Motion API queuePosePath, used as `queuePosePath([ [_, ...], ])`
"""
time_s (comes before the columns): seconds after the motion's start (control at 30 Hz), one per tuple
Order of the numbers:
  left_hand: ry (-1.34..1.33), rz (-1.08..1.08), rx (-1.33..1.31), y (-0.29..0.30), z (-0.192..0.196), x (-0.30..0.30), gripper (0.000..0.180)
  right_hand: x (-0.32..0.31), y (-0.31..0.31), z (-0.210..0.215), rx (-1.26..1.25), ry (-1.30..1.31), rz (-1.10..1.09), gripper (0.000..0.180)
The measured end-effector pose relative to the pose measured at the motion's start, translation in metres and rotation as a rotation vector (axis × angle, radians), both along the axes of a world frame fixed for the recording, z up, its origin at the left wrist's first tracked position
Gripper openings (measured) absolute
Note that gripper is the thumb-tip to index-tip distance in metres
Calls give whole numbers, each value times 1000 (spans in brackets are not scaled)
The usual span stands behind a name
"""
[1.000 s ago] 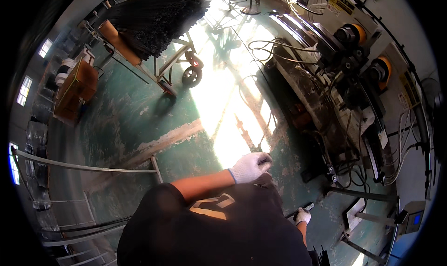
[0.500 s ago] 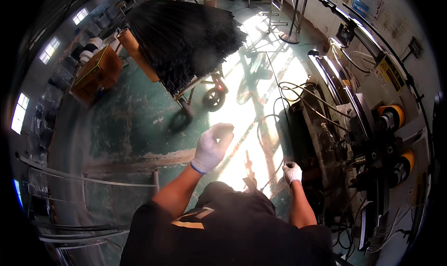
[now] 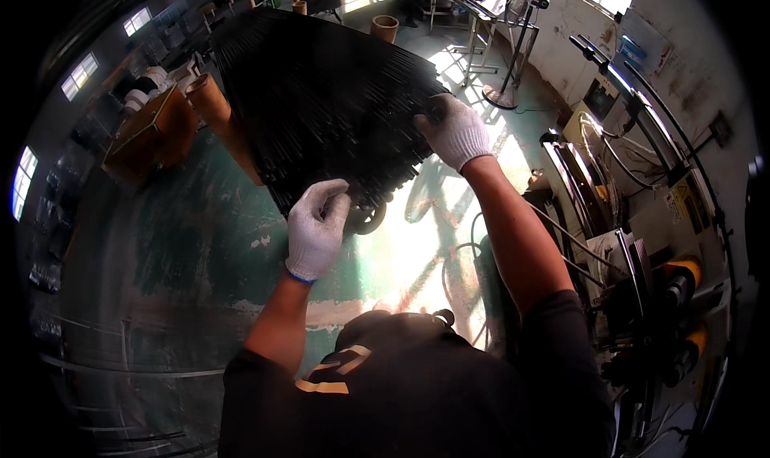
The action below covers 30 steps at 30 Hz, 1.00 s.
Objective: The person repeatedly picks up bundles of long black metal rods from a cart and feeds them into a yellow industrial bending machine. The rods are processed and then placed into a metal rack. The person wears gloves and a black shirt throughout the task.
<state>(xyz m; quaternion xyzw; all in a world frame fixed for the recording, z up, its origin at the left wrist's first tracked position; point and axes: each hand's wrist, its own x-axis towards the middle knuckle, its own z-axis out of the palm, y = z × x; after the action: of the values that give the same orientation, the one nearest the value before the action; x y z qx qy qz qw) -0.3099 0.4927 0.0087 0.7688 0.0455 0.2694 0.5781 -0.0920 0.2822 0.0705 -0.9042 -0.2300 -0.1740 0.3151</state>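
Black rods, a big dense bundle [image 3: 321,97] of them, are lying stacked on a wheeled cart, ends fanning out toward the person. Right hand [image 3: 455,131], in a white knit glove, is reaching out to the bundle's right edge with fingers curled onto the rod ends, gripping there; can't tell whether it's pinching one rod or several. Left hand [image 3: 316,228], same kind of glove with a blue cuff, is sitting at the near lower edge of the bundle, fingers bent in close to the rod tips; looks clenched, but whether it's actually clasping a rod isn't clear from this angle. One cart wheel [image 3: 366,217] is showing just right of that hand, under the rod ends. Cardboard tube [image 3: 218,113] is lying along the bundle's left side, with a brown wooden box [image 3: 152,133] further left. Floor [image 3: 200,241] is worn green paint, sunlight blowing out a patch between the person's arms. Grey machine with rails and cables [image 3: 634,241] is standing along the right, yellow parts low on it. Person is wearing a dark short-sleeved shirt [image 3: 417,394].
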Motion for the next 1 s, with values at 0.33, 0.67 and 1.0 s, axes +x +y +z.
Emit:
queuePosePath([
  [0.33, 15, 58, 49, 102, 23, 114, 18, 148, 139, 33, -591, 65, -215, 65],
  [0.67, -3, 117, 49, 96, 20, 124, 17, 185, 165, 29, -731, 135, -8, 33],
  [1.0, -56, 117, -27, 102, 22, 120, 15, 230, 124, 48, -343, 159, 1037, 28],
])
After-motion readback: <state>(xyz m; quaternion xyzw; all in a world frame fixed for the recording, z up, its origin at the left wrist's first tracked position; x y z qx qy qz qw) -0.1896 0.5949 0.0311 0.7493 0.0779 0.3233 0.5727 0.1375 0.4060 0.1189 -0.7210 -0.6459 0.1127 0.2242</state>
